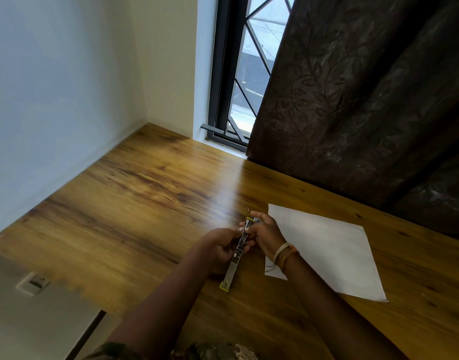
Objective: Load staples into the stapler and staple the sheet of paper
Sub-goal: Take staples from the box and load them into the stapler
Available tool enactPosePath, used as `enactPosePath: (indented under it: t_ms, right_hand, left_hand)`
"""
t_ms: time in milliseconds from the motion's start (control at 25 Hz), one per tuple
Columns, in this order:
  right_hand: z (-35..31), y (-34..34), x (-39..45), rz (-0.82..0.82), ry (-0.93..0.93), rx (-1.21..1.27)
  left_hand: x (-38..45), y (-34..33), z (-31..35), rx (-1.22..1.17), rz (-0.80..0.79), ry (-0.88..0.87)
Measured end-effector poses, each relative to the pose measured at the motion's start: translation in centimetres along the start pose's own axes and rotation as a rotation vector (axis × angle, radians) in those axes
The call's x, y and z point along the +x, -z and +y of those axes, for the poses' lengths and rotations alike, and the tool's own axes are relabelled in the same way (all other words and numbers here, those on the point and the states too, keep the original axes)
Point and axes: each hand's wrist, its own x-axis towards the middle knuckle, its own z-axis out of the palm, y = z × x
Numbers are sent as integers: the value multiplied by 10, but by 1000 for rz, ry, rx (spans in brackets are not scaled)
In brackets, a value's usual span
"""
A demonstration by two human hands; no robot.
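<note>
Opened yellow-and-metal stapler (237,252) is gripped by left hand (223,248) at mid-table; right hand (264,233) is pinched at its far end, prob. on staples, too small to tell. Loading underway, stapling not done. White paper sheet (327,250) lies right, untouched; dark curtain (366,100) behind, nothing blocking.

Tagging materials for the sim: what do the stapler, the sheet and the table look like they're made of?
Stapler: bare metal body, judging by its grey sheen, with yellow end pieces that look like plastic. Held in the left hand and right hand.
Sheet of paper: thin, matte white, lying flat.
Table: wood grain with a semi-gloss glare streak; solid wood or laminate, cannot tell.
</note>
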Motion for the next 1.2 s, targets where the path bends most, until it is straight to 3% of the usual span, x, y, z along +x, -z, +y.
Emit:
enactPosePath:
  t_ms: [320, 680, 880, 1200]
  right_hand:
    - [12, 2, -13, -65, 33, 13]
    - [13, -1, -24, 4, -135, 257]
    - [17, 4, -34, -15, -109, 327]
    - [26, 4, -47, -19, -26, 164]
  left_hand:
    - [-10, 1, -12, -2, 5, 3]
    - [-21, -2, -22, 175, 10, 23]
    - [-25, -3, -26, 137, 13, 36]
    - [-31, -9, -33, 95, 68, 84]
